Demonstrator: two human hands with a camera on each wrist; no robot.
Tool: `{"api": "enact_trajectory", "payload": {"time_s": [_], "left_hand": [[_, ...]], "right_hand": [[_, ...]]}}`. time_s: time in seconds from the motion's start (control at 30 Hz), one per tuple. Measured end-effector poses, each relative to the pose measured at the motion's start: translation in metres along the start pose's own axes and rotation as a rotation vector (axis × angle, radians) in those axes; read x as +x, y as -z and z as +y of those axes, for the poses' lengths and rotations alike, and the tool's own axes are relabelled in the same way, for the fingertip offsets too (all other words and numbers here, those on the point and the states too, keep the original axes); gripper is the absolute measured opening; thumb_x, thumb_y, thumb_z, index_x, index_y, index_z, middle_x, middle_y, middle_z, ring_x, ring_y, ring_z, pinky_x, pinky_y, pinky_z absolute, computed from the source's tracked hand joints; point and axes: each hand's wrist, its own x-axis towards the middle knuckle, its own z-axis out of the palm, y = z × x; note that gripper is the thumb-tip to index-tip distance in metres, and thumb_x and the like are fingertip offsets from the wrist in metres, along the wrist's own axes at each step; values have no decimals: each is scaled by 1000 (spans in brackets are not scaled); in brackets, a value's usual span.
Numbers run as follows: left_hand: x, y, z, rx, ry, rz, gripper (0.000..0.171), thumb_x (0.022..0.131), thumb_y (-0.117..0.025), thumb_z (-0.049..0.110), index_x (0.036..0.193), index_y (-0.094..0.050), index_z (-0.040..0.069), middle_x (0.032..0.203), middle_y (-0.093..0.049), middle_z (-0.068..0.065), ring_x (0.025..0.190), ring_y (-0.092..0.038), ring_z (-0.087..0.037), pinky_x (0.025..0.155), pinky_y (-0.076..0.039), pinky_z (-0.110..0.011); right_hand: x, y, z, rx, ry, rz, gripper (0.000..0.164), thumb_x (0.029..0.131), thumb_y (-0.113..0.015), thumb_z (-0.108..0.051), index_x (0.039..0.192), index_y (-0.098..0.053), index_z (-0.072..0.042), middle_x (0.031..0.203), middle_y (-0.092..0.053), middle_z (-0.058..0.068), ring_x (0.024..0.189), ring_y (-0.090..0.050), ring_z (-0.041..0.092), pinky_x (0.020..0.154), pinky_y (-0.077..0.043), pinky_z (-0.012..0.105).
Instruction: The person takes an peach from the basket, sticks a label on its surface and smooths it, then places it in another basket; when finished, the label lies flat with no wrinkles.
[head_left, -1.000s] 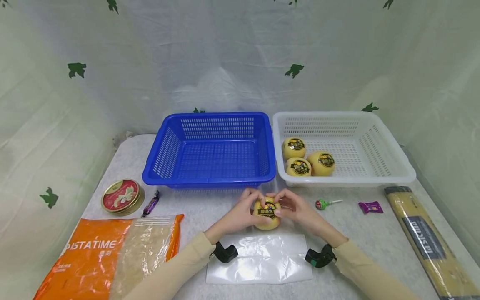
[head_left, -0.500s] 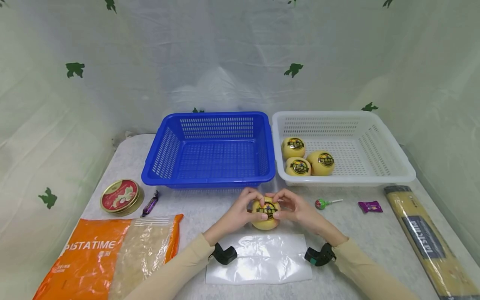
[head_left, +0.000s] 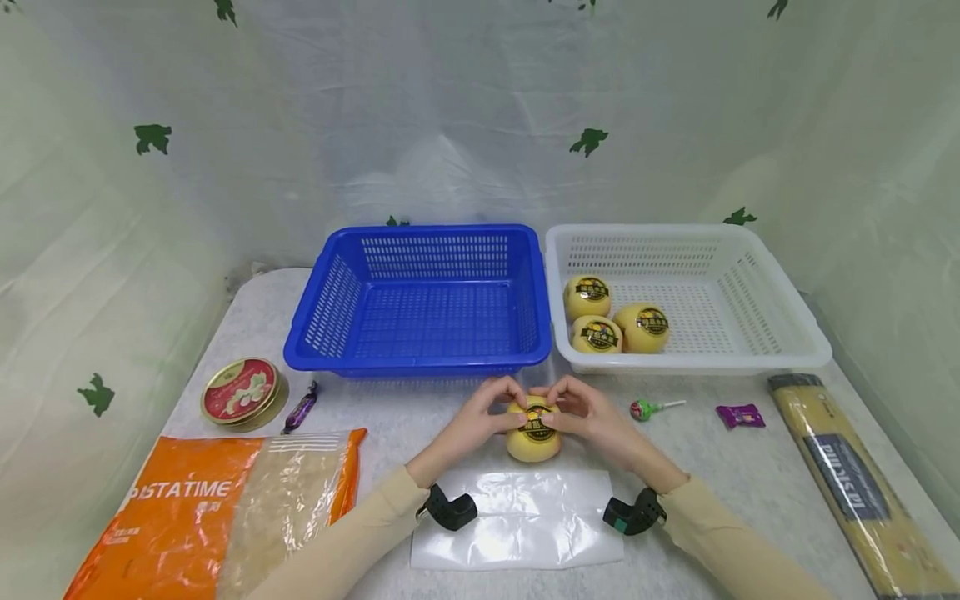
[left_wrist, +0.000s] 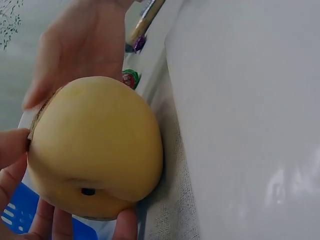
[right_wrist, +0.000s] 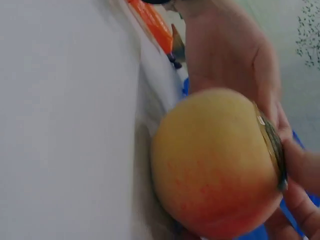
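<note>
A round yellow apple (head_left: 533, 450) sits between both hands just behind a flat clear plastic bag (head_left: 517, 525) in the head view. Its top carries a black-banded sticker (head_left: 537, 429). My left hand (head_left: 480, 423) grips it from the left, thumb on the sticker and fingers curled over the far side. From the right, my right hand (head_left: 598, 423) holds it the same way, thumb tip close to the left one. The left wrist view shows the apple's (left_wrist: 100, 140) dimple with a dark stem; a red blush covers the lower part of the apple (right_wrist: 215, 165) in the right wrist view.
Behind stand a blue basket (head_left: 420, 362) and a white basket (head_left: 705, 360) with three stickered apples (head_left: 642, 327). Around lie a round tin (head_left: 242, 392), purple-wrapped candies (head_left: 302, 410), a lollipop (head_left: 643, 408), an orange pasta bag (head_left: 187, 508) and a long spaghetti pack (head_left: 855, 483).
Both thumbs have shifted on the sticker, now nearer its upper middle, and more of the sticker's lower part shows. The apple stays in roughly the same place, tilted slightly.
</note>
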Motion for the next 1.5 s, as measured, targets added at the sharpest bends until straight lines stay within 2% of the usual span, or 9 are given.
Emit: {"api": "enact_trajectory", "payload": {"time_s": [0.17, 0.3, 0.63, 0.87, 1.03, 1.1, 1.3, 1.4, 1.5], "left_hand": [[-1, -5, 1, -2, 10, -8, 13, 86, -57, 5, 94, -50, -2, 108, -40, -14, 108, -41, -30, 79, -47, -39], [0, -7, 0, -29, 41, 10, 15, 86, -56, 5, 99, -55, 0, 106, -39, -13, 104, -39, -27, 80, -42, -36], [0, -7, -1, -137, 48, 96, 16, 81, -59, -2, 96, -63, -8, 98, -42, -10, 99, -39, -21, 71, -51, -33], [0, -8, -3, -85, 7, 124, 20, 81, -61, 0, 100, -63, -7, 99, -47, -14, 100, -45, -28, 67, -52, -31], [6, -9, -23, -76, -8, 154, 17, 80, -64, 2, 96, -65, -4, 99, -49, -12, 100, -46, -26, 66, -53, -32], [8, -9, -31, -20, -25, 150, 15, 80, -65, 6, 95, -65, 0, 102, -50, -10, 100, -46, -25, 72, -51, -33], [5, -11, -34, 169, -26, 88, 26, 76, -71, 28, 91, -54, 16, 108, -42, -4, 99, -44, -20, 76, -46, -31], [3, -13, -33, 181, -23, 66, 37, 70, -76, 33, 91, -49, 17, 107, -39, -4, 98, -43, -20, 72, -48, -28], [3, -14, -33, 156, -38, 73, 35, 71, -76, 28, 91, -50, 15, 106, -40, -5, 99, -43, -20, 73, -48, -28]], "right_hand": [[3, -6, -3, 65, -28, 75, 22, 83, -62, -8, 92, -46, 2, 123, -51, 18, 110, -50, 30, 84, -46, 38], [5, -8, -7, 102, -54, 134, 18, 80, -60, -2, 90, -46, 2, 115, -56, 17, 105, -52, 28, 80, -46, 37], [9, -8, -11, 157, -68, 129, 12, 83, -55, 2, 91, -46, 4, 118, -53, 24, 107, -53, 30, 81, -45, 36], [12, -7, -15, -3, -55, 85, 27, 86, -57, -7, 108, -46, 3, 112, -53, 20, 94, -55, 22, 69, -49, 36], [13, -9, -15, -84, -51, 115, 24, 86, -58, -10, 105, -49, 1, 104, -55, 15, 88, -56, 21, 62, -50, 32], [12, -8, -14, -107, -48, 114, 23, 87, -57, -13, 105, -50, -1, 106, -56, 14, 89, -56, 22, 62, -49, 31], [6, 1, -6, -42, -14, -29, 29, 87, -57, -11, 111, -46, 1, 123, -49, 15, 112, -47, 30, 84, -46, 39], [4, 5, -2, 24, 11, -73, 29, 86, -56, -5, 111, -44, 4, 127, -47, 19, 117, -43, 32, 90, -42, 39], [3, 8, 2, 61, 27, -79, 26, 88, -52, -2, 111, -42, 6, 128, -47, 20, 117, -44, 30, 91, -41, 38]]}}
